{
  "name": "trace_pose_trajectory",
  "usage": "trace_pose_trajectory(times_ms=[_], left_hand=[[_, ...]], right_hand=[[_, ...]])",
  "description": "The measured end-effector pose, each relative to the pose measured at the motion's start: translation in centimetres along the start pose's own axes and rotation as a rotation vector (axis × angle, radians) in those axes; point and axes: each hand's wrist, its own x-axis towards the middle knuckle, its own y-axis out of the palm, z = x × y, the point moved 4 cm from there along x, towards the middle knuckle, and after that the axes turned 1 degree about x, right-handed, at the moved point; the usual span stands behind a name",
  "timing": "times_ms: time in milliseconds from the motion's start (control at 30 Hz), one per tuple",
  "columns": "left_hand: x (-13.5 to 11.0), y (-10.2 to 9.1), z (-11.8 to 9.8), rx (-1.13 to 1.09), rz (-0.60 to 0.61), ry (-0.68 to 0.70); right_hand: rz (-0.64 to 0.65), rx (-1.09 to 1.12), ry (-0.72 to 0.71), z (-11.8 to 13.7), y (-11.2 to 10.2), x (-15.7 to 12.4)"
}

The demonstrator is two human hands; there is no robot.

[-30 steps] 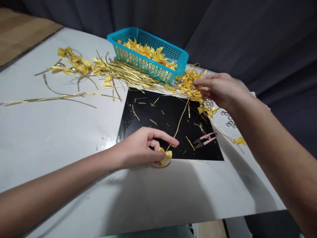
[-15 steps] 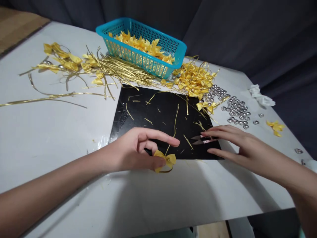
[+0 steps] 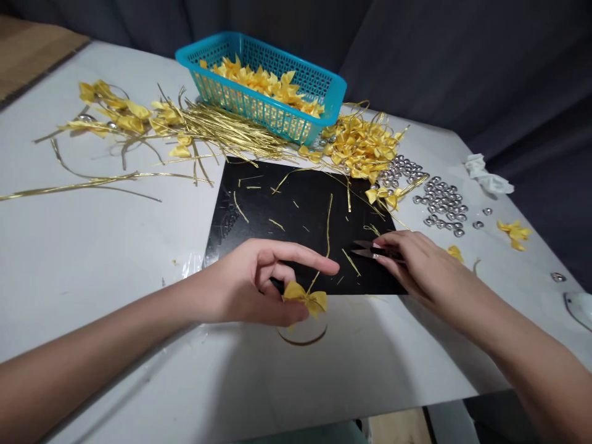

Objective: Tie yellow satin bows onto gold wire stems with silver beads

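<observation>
The yellow bow (image 3: 316, 302) is at the near edge of the black mat (image 3: 259, 203), pinched by the left hand (image 3: 263, 277) between the thumb and curled fingers, with the index finger stretched out above it. A gold cord loop (image 3: 303, 343) hangs below the bow on the near side, and 1 long cord tail (image 3: 328, 222) runs away from it across the mat. The right hand (image 3: 425, 262) is curled around the thread snips (image 3: 367, 250); their 2 blades stand apart, pointing toward the tail but not touching it.

As far along as this bow looks, it is tied to its cord and looped, while the tail appears untrimmed. Whether a silver piece sits at its knot is too small to tell. Short cord offcuts (image 3: 276, 224) lie scattered on the mat, which suggests cutting on other pieces.

Beyond the mat, a heap of bows with cords (image 3: 361, 148) is probably the finished share. Much seems left: the blue basket (image 3: 259, 114) holds many loose bows (image 3: 259, 79), a thick bundle of gold cords (image 3: 235, 132) lies in front of it, and dozens of silver pieces (image 3: 444, 197) are spread on the white table (image 3: 115, 259) to the right.
</observation>
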Motion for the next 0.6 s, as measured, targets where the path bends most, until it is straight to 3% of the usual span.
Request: trace_pose_trajectory(times_ms=[267,400,600], left_hand=[[0.0,0.0,-0.1,0.018,-0.002,-0.003],[-0.1,0.0,-0.1,0.005,0.01,-0.004],[-0.2,0.2,-0.1,-0.037,0.005,-0.011]], right_hand=[[-0.023,0.125,0.238,0.2,-0.9,-0.9],[-0.028,0.262,0.265,1.2,-1.9,-1.7],[0.135,0.592,0.271,4.4,-3.0,-1.8]])
